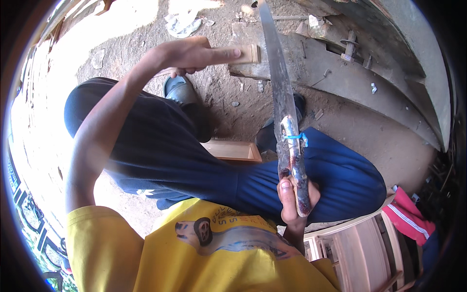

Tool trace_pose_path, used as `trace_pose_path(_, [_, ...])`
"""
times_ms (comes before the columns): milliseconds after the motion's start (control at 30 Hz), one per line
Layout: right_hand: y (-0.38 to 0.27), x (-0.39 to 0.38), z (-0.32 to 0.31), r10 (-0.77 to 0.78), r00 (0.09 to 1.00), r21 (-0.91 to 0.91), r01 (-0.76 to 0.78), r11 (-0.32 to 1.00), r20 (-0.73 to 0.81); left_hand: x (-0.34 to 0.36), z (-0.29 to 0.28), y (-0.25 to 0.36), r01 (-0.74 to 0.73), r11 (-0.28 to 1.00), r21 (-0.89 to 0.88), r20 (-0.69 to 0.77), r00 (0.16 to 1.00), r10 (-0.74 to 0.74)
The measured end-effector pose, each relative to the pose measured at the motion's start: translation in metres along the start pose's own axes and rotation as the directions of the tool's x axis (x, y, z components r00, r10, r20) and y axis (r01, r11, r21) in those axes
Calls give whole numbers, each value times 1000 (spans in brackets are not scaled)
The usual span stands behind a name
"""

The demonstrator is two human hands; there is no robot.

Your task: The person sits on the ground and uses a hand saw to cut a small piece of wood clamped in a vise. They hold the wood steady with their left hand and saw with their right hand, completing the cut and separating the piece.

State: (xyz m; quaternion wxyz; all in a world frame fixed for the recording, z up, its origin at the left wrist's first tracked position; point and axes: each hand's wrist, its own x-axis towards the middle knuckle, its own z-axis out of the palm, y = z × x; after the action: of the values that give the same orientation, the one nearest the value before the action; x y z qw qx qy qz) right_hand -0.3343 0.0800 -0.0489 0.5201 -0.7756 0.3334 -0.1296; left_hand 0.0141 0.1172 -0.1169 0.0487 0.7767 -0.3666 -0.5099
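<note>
Upright in front of me stands a handsaw (282, 82), its long grey blade pointing away. My right hand (290, 194) is closed round the lower end of its worn, stained handle, which has a blue tie around it. Out to the left, my left hand (194, 52) grips a short pale wooden piece (253, 53) with a grooved end, slightly blurred. That end points at the saw blade, with a small gap between them in this view. A thick grey wooden board (250, 36) lies on the ground behind the blade.
Between my legs is a shallow wooden box (232, 150), partly hidden. A wooden frame with panels (362, 248) sits at the lower right beside a red cloth (408, 214). A large bolt (349, 46) rises at the upper right. Crumpled plastic (182, 25) lies on the dirt.
</note>
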Motion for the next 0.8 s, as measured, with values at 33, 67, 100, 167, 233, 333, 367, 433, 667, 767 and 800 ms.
trace_pose_path(33, [-2,1,0,73,997,54,-74,996,23,-3,4,2,-16,1000,-9,23,1000,16])
trace_pose_path(67, [-2,2,1,80,997,57,-81,995,17,-1,7,3,-29,999,-45,58,998,32])
trace_pose_path(100, [-3,4,2,88,996,60,-88,994,12,-1,8,3,-36,998,-52,69,997,40])
trace_pose_path(167, [0,8,7,70,997,81,-71,994,16,-2,10,0,-36,997,-65,83,996,42])
trace_pose_path(233, [7,10,15,17,999,117,-21,993,35,-4,12,-5,-1,997,-71,57,998,5])
trace_pose_path(333, [5,22,23,-67,997,35,66,997,30,4,14,-7,12,997,-78,69,998,-6])
trace_pose_path(367, [7,23,26,-76,997,45,75,996,34,5,13,-9,16,997,-79,79,997,-10])
trace_pose_path(433, [4,29,30,-86,996,42,86,995,10,3,13,-7,31,996,-86,72,997,-24])
trace_pose_path(667, [-14,-20,33,139,990,74,-137,988,-25,-5,16,-1,-13,993,-115,59,998,20])
trace_pose_path(767, [-13,0,32,80,997,-7,-80,997,-3,5,18,-12,12,995,-94,52,999,-7])
trace_pose_path(800, [-10,10,35,82,997,69,-82,994,4,6,12,-10,-14,991,-132,29,999,18])
